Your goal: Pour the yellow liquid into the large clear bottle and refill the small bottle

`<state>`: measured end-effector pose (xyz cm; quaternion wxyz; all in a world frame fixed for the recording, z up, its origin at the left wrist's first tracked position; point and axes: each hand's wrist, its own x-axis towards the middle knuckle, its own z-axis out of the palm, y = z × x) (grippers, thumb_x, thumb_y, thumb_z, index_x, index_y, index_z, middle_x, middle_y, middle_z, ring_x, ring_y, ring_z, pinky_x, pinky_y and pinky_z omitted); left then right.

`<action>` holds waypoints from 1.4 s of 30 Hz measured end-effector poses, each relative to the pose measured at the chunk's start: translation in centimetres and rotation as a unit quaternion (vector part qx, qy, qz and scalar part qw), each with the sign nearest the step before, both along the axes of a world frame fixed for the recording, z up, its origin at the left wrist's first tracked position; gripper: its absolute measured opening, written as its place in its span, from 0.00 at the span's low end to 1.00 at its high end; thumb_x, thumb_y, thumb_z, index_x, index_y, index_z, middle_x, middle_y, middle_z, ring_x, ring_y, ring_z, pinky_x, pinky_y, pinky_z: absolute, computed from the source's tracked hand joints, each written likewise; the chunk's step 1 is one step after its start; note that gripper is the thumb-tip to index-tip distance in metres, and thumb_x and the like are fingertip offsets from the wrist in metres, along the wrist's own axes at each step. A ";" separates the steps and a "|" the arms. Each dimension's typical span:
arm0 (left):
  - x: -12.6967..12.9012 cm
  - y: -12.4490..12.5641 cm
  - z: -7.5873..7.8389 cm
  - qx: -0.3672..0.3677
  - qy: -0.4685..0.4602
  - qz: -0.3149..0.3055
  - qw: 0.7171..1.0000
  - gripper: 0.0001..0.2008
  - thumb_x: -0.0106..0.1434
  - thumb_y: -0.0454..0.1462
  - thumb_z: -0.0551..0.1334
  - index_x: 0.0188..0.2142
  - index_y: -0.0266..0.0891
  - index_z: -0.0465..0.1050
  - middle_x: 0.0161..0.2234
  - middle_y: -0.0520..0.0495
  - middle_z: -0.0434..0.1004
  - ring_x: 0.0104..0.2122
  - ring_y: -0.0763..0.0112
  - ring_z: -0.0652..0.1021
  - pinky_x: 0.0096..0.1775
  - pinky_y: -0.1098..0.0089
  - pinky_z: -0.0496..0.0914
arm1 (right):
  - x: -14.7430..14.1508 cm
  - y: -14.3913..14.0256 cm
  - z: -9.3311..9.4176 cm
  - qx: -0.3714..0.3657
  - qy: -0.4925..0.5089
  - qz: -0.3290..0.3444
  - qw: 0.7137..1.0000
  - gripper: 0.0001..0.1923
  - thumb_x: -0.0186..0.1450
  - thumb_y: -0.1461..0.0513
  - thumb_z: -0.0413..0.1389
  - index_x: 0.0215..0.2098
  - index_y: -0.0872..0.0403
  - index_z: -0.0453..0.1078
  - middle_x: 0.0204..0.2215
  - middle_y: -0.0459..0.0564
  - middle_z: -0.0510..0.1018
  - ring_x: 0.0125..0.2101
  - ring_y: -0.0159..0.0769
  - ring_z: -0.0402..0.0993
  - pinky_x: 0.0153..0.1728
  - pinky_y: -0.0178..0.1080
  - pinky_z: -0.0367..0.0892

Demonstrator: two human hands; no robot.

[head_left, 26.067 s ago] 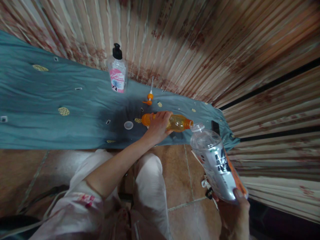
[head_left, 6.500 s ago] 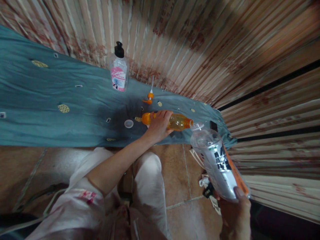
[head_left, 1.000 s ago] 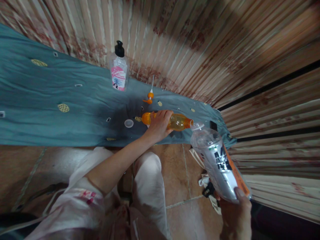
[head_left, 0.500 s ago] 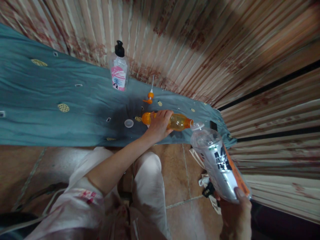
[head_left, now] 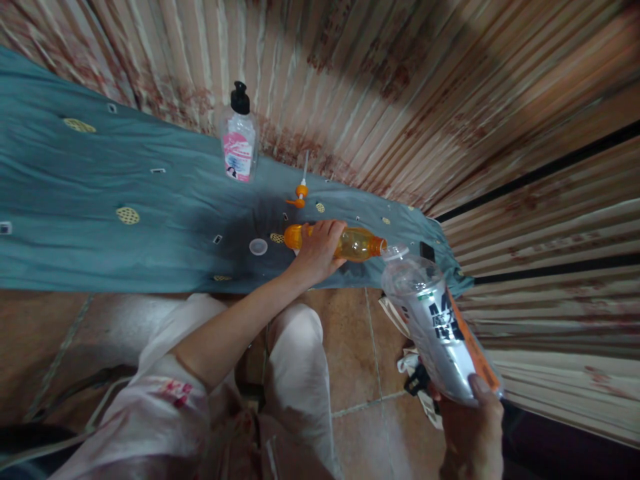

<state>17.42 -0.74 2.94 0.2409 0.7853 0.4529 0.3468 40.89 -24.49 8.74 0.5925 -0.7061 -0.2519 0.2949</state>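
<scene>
Head view: the left hand [head_left: 316, 248] is wrapped around an orange bottle [head_left: 356, 244] tipped sideways, its mouth at the neck of a clear bottle [head_left: 434, 327] clasped in the right hand [head_left: 473, 430]. Seemingly mid-pour over the blue cloth [head_left: 100, 200]; the next move calls for keeping the mouths aligned.

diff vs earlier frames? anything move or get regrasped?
No visible change. The left hand still grips the orange bottle tipped toward the mouth of the clear labelled bottle held by the right hand. The pump bottle, orange pump head and white cap stayed on the teal cloth.
</scene>
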 end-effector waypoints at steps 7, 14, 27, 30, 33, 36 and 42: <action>0.0 0.0 0.0 0.000 0.003 0.000 1.000 0.30 0.59 0.36 0.70 0.58 0.39 0.62 0.60 0.34 0.72 0.60 0.46 0.71 0.61 0.43 0.60 | -0.1 0.4 0.2 0.000 -0.018 0.007 1.000 0.34 0.58 0.49 0.62 0.60 0.51 0.72 0.45 0.54 0.76 0.35 0.43 0.74 0.19 0.34 0.61; 0.0 0.0 -0.1 0.006 0.006 0.007 1.000 0.30 0.58 0.35 0.70 0.58 0.39 0.63 0.59 0.34 0.73 0.59 0.45 0.72 0.60 0.44 0.62 | 0.4 0.2 -0.1 0.007 -0.014 0.004 1.000 0.33 0.56 0.49 0.63 0.58 0.52 0.73 0.47 0.56 0.77 0.36 0.44 0.75 0.20 0.35 0.61; 0.0 0.1 -0.1 0.004 -0.003 0.002 1.000 0.31 0.58 0.35 0.71 0.58 0.40 0.62 0.59 0.34 0.72 0.59 0.44 0.71 0.60 0.42 0.61 | 1.7 -0.2 -0.7 -0.007 0.002 0.010 1.000 0.33 0.57 0.48 0.62 0.57 0.53 0.73 0.43 0.55 0.77 0.33 0.43 0.74 0.19 0.36 0.62; 0.0 0.0 0.1 -0.005 0.001 0.004 1.000 0.31 0.57 0.35 0.71 0.58 0.39 0.63 0.59 0.34 0.73 0.60 0.44 0.71 0.61 0.42 0.60 | 1.6 -0.2 -0.7 -0.011 -0.001 0.008 1.000 0.35 0.57 0.48 0.62 0.60 0.51 0.71 0.45 0.56 0.77 0.34 0.44 0.75 0.20 0.36 0.61; 0.0 -0.1 0.3 -0.010 0.003 0.003 1.000 0.31 0.57 0.35 0.71 0.58 0.38 0.63 0.59 0.34 0.73 0.60 0.44 0.71 0.61 0.43 0.60 | 1.2 -0.1 -0.5 -0.013 -0.006 0.006 1.000 0.37 0.56 0.48 0.62 0.61 0.52 0.71 0.45 0.56 0.77 0.34 0.44 0.74 0.19 0.36 0.61; 0.0 0.0 0.2 -0.005 0.001 0.003 1.000 0.30 0.58 0.35 0.70 0.59 0.39 0.63 0.59 0.34 0.72 0.60 0.45 0.71 0.61 0.43 0.61 | 0.6 0.2 -0.3 -0.003 -0.028 0.010 1.000 0.35 0.57 0.48 0.61 0.60 0.52 0.71 0.47 0.57 0.77 0.35 0.44 0.74 0.19 0.35 0.61; 0.0 0.0 -0.1 0.000 -0.001 0.004 1.000 0.31 0.58 0.35 0.70 0.59 0.40 0.63 0.59 0.34 0.73 0.60 0.45 0.71 0.61 0.42 0.61 | -0.2 0.4 0.1 0.012 -0.019 -0.011 1.000 0.30 0.56 0.50 0.62 0.55 0.51 0.74 0.43 0.53 0.76 0.33 0.40 0.73 0.18 0.33 0.61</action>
